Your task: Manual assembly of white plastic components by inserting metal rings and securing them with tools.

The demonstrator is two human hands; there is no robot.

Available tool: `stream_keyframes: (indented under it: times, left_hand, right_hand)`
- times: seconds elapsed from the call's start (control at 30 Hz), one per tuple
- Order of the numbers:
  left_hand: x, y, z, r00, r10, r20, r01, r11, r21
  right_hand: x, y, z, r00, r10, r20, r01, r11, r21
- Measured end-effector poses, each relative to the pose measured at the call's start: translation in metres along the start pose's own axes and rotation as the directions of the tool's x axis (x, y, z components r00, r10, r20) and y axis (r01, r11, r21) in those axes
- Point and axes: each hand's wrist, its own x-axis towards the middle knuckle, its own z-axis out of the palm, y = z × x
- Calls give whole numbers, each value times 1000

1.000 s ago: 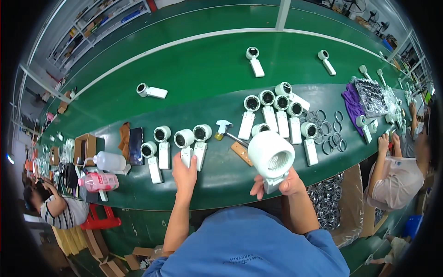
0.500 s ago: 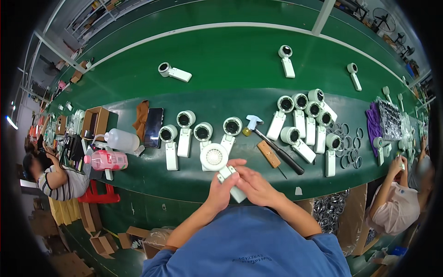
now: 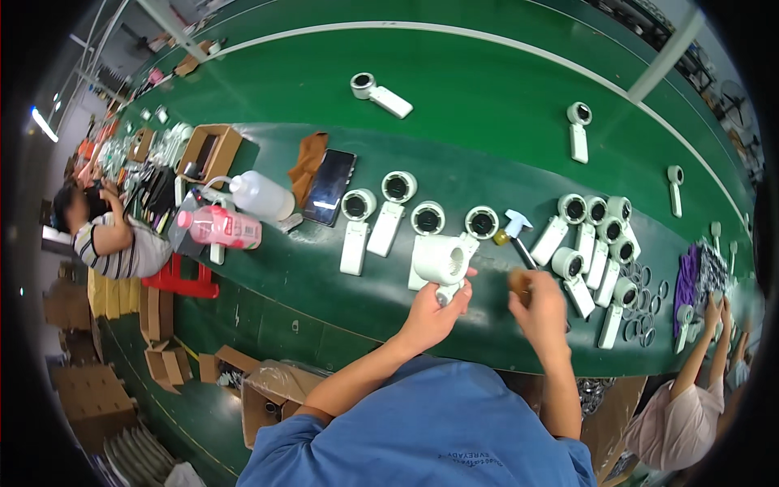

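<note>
My left hand [image 3: 436, 315] is closed round the handle of a pale handheld fan [image 3: 433, 258], whose round head is turned so its open end points right. My right hand [image 3: 540, 312] grips the wooden handle [image 3: 518, 282] of a tool; its thin metal shaft, seen earlier, is hidden by the hand. Just beyond lies a hammer [image 3: 529, 258] with a pale-blue head and a small yellow piece beside it. Several similar fans [image 3: 398, 188] stand head-up on the bench to the left of it, and another cluster of fans [image 3: 598, 250] is at the right.
Grey rings [image 3: 647, 300] lie beside the right cluster. Left are a phone [image 3: 331, 188], brown cloth [image 3: 308, 162], white squeeze bottle [image 3: 261, 195] and pink bottle [image 3: 223, 227]. Three fans lie along the green belt [image 3: 471, 97]. Co-workers sit at both sides; cartons [image 3: 280, 390] stand below.
My right hand has left the fan and taken hold of the wooden-handled tool at the right. My left hand keeps the fan, now turned sideways. The whole view has shifted and tilted.
</note>
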Motion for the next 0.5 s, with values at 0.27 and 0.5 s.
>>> stream_keyframes:
  times: [0.27,0.5]
  left_hand:
    - [-1,9,3,999,32,37,-27,991,-133]
    - [-4,18,14,998,30,51,-24,991,-130]
  right_hand:
    - [-33,-54,-77,860,-235,-453,459,744,485]
    - [-45,-56,-87,845,-446,-294,507,843,181]
